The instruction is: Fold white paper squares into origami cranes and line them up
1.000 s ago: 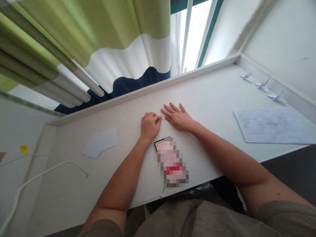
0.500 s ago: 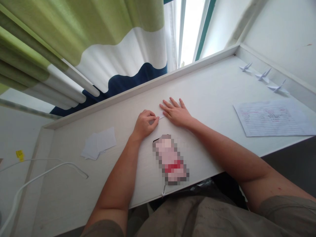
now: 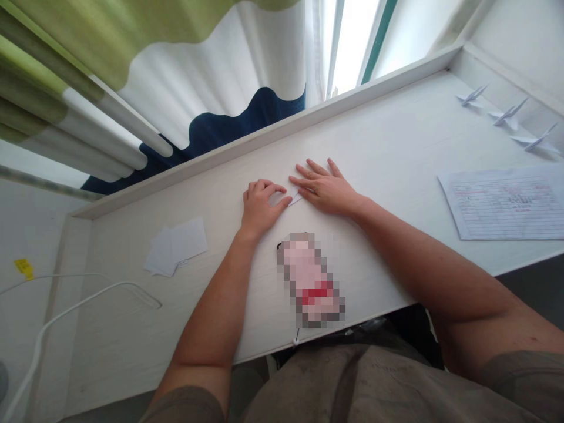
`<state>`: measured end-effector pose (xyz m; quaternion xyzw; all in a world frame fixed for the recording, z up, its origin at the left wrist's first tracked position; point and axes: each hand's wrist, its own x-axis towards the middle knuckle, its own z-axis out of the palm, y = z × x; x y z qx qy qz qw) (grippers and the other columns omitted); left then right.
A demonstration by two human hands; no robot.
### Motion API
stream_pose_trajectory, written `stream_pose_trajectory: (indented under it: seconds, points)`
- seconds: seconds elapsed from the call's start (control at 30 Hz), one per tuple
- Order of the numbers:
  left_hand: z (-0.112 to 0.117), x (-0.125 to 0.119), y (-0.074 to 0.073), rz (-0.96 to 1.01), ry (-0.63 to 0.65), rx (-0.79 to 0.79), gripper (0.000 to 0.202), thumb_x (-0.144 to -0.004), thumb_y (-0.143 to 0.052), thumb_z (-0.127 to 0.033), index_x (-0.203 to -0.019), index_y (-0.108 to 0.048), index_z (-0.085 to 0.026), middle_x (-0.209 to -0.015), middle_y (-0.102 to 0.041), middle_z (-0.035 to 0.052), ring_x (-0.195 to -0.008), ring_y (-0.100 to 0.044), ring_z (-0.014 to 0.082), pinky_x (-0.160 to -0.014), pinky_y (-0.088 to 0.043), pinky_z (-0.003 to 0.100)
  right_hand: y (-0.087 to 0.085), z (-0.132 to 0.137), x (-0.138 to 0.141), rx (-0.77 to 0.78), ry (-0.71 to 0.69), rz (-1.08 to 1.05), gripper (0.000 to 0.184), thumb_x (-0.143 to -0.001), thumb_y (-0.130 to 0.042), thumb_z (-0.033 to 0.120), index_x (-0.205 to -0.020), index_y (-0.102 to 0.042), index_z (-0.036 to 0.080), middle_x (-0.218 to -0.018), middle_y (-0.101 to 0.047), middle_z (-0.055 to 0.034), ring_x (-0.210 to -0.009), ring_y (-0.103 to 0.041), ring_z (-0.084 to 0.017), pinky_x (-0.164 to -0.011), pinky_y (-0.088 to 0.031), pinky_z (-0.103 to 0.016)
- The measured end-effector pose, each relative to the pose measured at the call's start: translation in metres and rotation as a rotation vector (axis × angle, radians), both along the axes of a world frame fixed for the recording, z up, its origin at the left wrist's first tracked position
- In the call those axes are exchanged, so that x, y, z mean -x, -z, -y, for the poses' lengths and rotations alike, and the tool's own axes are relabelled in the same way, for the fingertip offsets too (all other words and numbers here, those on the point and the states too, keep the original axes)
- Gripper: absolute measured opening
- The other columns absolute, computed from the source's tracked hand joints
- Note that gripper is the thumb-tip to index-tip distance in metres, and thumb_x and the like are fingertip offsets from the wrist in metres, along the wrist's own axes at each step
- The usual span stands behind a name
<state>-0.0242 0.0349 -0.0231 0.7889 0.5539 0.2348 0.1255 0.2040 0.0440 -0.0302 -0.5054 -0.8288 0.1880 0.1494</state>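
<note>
A small folded white paper (image 3: 295, 198) lies on the white desk (image 3: 379, 141) between my hands. My left hand (image 3: 262, 205) rests palm down just left of it, with the thumb tip touching the paper's near end. My right hand (image 3: 325, 189) lies flat with its fingers spread, and its fingertips cover the paper's other end. Neither hand lifts the paper. Part of the paper is hidden under my right fingers.
A phone (image 3: 308, 279) with a pixelated cover lies just below my hands. Loose white paper squares (image 3: 175, 247) lie to the left, and a lined sheet (image 3: 504, 202) to the right. Several paper cranes (image 3: 509, 114) stand at the far right. A raised ledge (image 3: 264, 153) backs the desk.
My left hand has uncurled from its pinch on the paper, and its thumb now rests at the paper's end. The whole view has tilted, carrying the desk and cranes up and right.
</note>
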Motion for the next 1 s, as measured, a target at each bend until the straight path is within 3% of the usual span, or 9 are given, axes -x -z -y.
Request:
stream_pose_trajectory:
  seconds: [0.27, 0.37, 0.53, 0.67, 0.87, 1.0]
  points:
    - [0.004, 0.0, -0.002, -0.053, 0.097, -0.069, 0.023, -0.097, -0.073, -0.038, -0.119, -0.077, -0.031, -0.12, -0.072, 0.0071, -0.121, -0.058, 0.0299, -0.108, -0.045, 0.046, -0.008, 0.005, 0.009, -0.01, 0.124, -0.066, 0.046, -0.113, -0.04, 0.045, -0.145, -0.069, 0.03, -0.169, -0.051, -0.0043, -0.163, -0.035, -0.033, -0.132, -0.014, -0.07]
    - [0.004, 0.0, -0.003, -0.073, 0.184, -0.106, 0.02, -0.102, -0.068, -0.035, -0.118, -0.078, -0.032, -0.125, -0.075, 0.0061, -0.126, -0.059, 0.029, -0.11, -0.043, 0.047, -0.006, 0.004, 0.015, -0.054, 0.21, -0.055, 0.049, -0.111, -0.045, 0.045, -0.151, -0.064, 0.024, -0.17, -0.048, -0.0098, -0.162, -0.037, -0.035, -0.133, -0.014, -0.068]
    - [0.003, 0.002, -0.005, -0.101, 0.347, -0.068, 0.024, -0.105, -0.06, -0.024, -0.113, -0.082, -0.034, -0.138, -0.076, 0.001, -0.141, -0.057, 0.0264, -0.117, -0.039, 0.049, 0.003, 0.0, 0.012, -0.094, 0.328, -0.032, 0.067, -0.103, -0.054, 0.062, -0.157, -0.056, 0.02, -0.173, -0.043, -0.0143, -0.164, -0.029, -0.042, -0.132, -0.009, -0.072]
    - [0.005, 0.001, -0.007, -0.113, 0.377, -0.055, 0.031, -0.101, -0.06, -0.018, -0.118, -0.082, -0.032, -0.138, -0.076, 0.0018, -0.139, -0.06, 0.0267, -0.117, -0.042, 0.051, 0.005, -0.005, 0.005, -0.09, 0.399, -0.043, 0.08, -0.097, -0.059, 0.07, -0.159, -0.052, 0.02, -0.173, -0.042, -0.0149, -0.163, -0.027, -0.046, -0.131, -0.01, -0.075]
    - [0.014, -0.006, -0.011, -0.099, 0.427, -0.082, 0.032, -0.096, -0.06, -0.018, -0.12, -0.081, -0.026, -0.137, -0.077, 0.0039, -0.145, -0.06, 0.0295, -0.125, -0.041, 0.055, -0.001, -0.01, 0.003, -0.081, 0.474, -0.048, 0.059, -0.102, -0.059, 0.054, -0.15, -0.061, 0.019, -0.17, -0.047, -0.0142, -0.16, -0.035, -0.038, -0.131, -0.02, -0.066]
    - [0.018, -0.011, -0.009, -0.05, 0.488, -0.046, 0.038, -0.1, -0.054, -0.02, -0.131, -0.076, -0.021, -0.147, -0.071, 0.0079, -0.144, -0.063, 0.0251, -0.127, -0.045, 0.05, -0.003, -0.011, 0.003, -0.098, 0.502, -0.084, 0.051, -0.101, -0.062, 0.048, -0.144, -0.066, 0.022, -0.166, -0.052, -0.0122, -0.158, -0.039, -0.037, -0.13, -0.023, -0.064]
